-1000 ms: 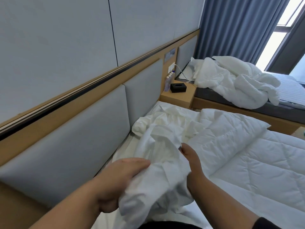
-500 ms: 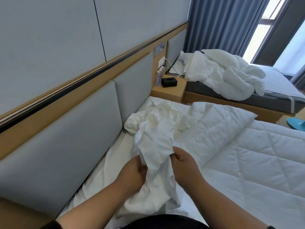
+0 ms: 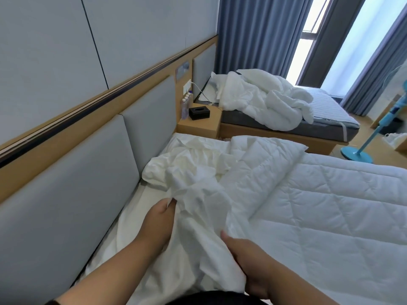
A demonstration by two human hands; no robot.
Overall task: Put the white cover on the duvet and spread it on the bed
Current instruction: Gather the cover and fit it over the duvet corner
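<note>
Presently catalogued, head view, lower centre of frame: white cover (image 3: 198,216), crumpled, heaped along the near bed (image 3: 132,216) beside the grey padded headboard (image 3: 72,194) at left.

Left hand (image 3: 157,223), lower centre-left: fingers curled into a fold of the cover at its left side, thumb uppermost; fingertips hidden in the cloth.

Right hand (image 3: 251,267), lower centre-right: thumb on top of the cover's near edge, fingers wrapped beneath it, gripping the cloth.

Duvet (image 3: 319,216), white, quilted in diamonds: spread across the right half of the frame on the same bed, its upper corner folded back at centre, touching the cover's right side.

Nightstand (image 3: 200,126), wooden, centre: bears a black tissue box (image 3: 199,112) and a row of bottles (image 3: 186,104) against the wall.

Second bed (image 3: 286,133), upper right: dark mattress, rumpled white bedding (image 3: 264,100) piled on it.

Blue curtains (image 3: 259,34), top centre. Blue standing fan (image 3: 361,148), right edge, on the floor.
</note>
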